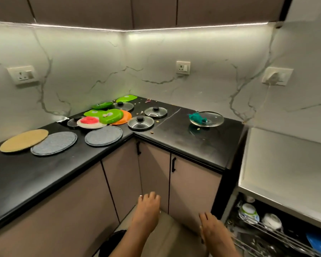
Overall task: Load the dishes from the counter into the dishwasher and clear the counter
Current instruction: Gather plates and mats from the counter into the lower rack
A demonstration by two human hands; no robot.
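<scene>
On the black corner counter (183, 138) lie several glass lids with black knobs (140, 123), green plastic plates (110, 115), an orange plate (125, 117) and a white plate with a red piece on it (90, 122). A large glass lid (208, 118) with a teal cloth (196, 117) on it sits on the right stretch. The open dishwasher rack (274, 230) at the lower right holds bowls and a blue dish. My left hand (146, 212) and my right hand (213, 229) hang below the counter edge, fingers straight, holding nothing.
Two grey round mats (54, 143) and a tan round mat (23, 140) lie on the left counter stretch. Food crumbs (140, 113) are scattered near the corner. Cabinet doors with black handles (173, 165) stand below. A white ledge (285, 164) sits above the dishwasher.
</scene>
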